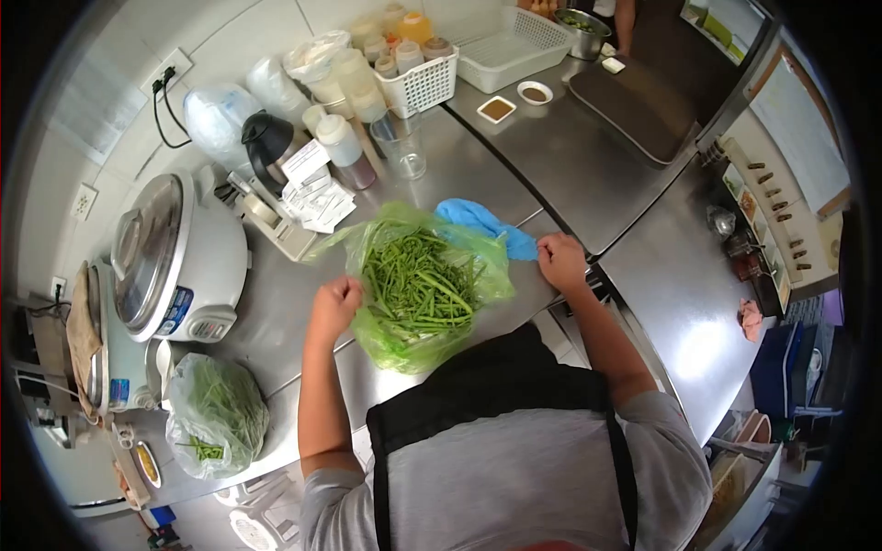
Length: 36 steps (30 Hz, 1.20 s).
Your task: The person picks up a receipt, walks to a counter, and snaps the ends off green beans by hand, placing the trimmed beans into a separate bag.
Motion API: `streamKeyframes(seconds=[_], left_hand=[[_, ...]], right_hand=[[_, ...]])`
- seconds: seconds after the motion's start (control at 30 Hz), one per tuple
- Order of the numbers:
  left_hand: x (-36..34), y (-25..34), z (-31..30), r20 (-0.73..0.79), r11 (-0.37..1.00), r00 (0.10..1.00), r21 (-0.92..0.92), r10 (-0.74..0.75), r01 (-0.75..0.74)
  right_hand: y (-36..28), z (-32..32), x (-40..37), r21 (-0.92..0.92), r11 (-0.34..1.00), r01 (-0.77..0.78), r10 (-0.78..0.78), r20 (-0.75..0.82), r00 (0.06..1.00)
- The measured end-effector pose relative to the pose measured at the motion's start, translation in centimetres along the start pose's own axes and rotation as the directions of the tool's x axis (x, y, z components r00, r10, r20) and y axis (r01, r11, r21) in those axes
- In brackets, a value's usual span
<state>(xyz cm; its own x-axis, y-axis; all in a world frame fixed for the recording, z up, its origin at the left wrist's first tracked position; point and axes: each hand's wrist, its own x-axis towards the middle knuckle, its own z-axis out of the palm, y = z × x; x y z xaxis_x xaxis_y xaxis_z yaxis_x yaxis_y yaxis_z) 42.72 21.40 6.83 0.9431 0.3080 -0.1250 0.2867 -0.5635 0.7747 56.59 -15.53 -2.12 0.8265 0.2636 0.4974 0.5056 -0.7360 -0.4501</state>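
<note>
Stainless-steel bench (pixel 285 308), one tiled wall (pixel 119 55) along its back edge, three wall sockets (pixel 83 200).

Bags of greens: two. Green bag (pixel 409 360), open, sits at the bench's front edge and carries cut green stalks (pixel 418 280). Clear bag (pixel 234 390) stands near the left front corner.

Hands: two. Left hand (pixel 338 301) is curled closed at the green bag's left side; whether it pinches plastic cannot be told. Right hand (pixel 562 262) is curled closed at the end of one blue cloth (pixel 478 219); grip on the cloth cannot be confirmed.

Cookers: two, toward the left end, namely a front cooker (pixel 216 271) and a rear cooker (pixel 118 354), each bearing one blue label; wording too small to read. Toward the back edge: two white baskets (pixel 418 87), two sauce dishes (pixel 535 84). Printed slips (pixel 317 204), text illegible, lie beside one tape dispenser (pixel 276 222).
</note>
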Motion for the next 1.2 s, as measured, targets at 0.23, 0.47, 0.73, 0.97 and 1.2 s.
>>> streamKeyframes(seconds=[0.23, 0.47, 0.73, 0.97, 1.2], left_hand=[[-2.3, -10.3, 0.0, -0.414, 0.926, 0.9, 0.375, 0.136, 0.032], [-7.3, -9.2, 3.4, -0.353, 0.799, 0.918, 0.597, 0.182, 0.071], [-7.9, -10.7, 2.0, -0.503, 0.89, 0.844, 0.449, 0.185, 0.073], [-8.3, -19.7, -6.9, -0.787, 0.705, 0.615, 0.464, 0.049, 0.537], [-7.0, -21.0, -7.0, -0.759, 0.57, 0.624, 0.436, -0.183, 0.697]], right_hand=[[0.2, -0.1, -0.1, -0.004, 1.0, -0.012, 0.013, 0.029, 0.999], [0.3, 0.2, -0.1, -0.016, 0.999, -0.029, 0.03, 0.033, 0.999], [0.3, 0.2, -0.2, -0.006, 0.998, -0.06, 0.06, 0.05, 0.997], [0.6, 0.3, -0.3, 0.003, 1.0, -0.012, 0.012, 0.014, 1.0], [0.7, 0.4, -0.4, -0.007, 0.999, -0.032, 0.032, 0.036, 0.999]])
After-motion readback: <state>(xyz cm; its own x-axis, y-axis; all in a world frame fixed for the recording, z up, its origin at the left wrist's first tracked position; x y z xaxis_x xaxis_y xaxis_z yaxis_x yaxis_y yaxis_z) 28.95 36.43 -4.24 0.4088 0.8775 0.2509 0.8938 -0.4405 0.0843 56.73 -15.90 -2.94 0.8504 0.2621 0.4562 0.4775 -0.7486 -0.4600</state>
